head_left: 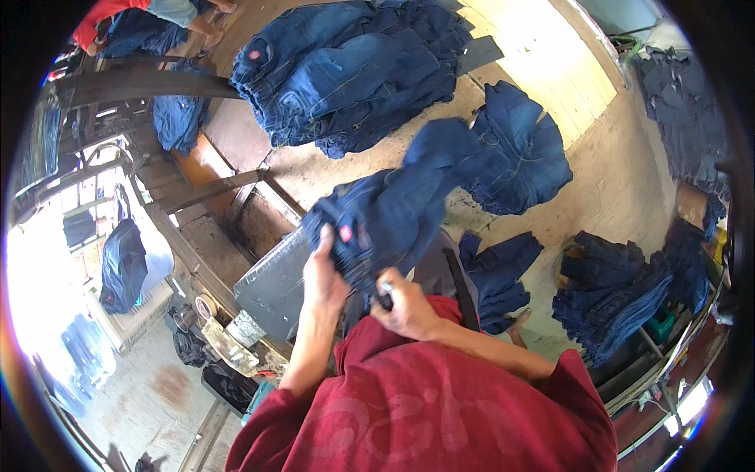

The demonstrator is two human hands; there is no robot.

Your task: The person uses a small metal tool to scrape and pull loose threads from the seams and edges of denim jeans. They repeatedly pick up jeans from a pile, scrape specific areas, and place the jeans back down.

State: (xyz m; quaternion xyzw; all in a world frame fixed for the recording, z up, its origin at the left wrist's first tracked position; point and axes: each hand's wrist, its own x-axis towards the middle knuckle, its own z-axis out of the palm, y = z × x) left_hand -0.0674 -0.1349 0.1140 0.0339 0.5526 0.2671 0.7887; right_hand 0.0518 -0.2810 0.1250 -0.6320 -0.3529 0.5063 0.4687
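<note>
Jeans (393, 212) fill the middle of the view, a dark blue pair held up off the grey desk (271, 287) and draped away toward the far side, legs hanging loose so the waistband comes up close to the person. Left hand (324, 275) sits at the near left edge of the jeans, fingers (326, 236) clenched on the waistband just beside a small red tag, apparently keeping the cloth taut and lifted. Right hand (405, 311) is just beside it on the near right of the jeans, fingers curled tight around a small metal tool (385, 289) whose tip meets the denim; what kind of tool it is, too small to tell. That two-handed grip looks like it pins one spot of fabric steady for the tool. The person's red sleeves (440, 409) come in from the lower edge, below the jeans. Beyond the jeans, farther off, a tall stack of folded denim (354, 71) rests on a wooden platform (543, 55). To the right of the held jeans lies another loose pair (523, 149) on the floor, then a smaller piece (499, 271) just under it, and a heap (613, 303) well apart at the right. Left of the jeans, past the desk, a dark bundle (123, 263) hangs by a bright opening. At the far upper left, another person (149, 16) is partly in view.
</note>
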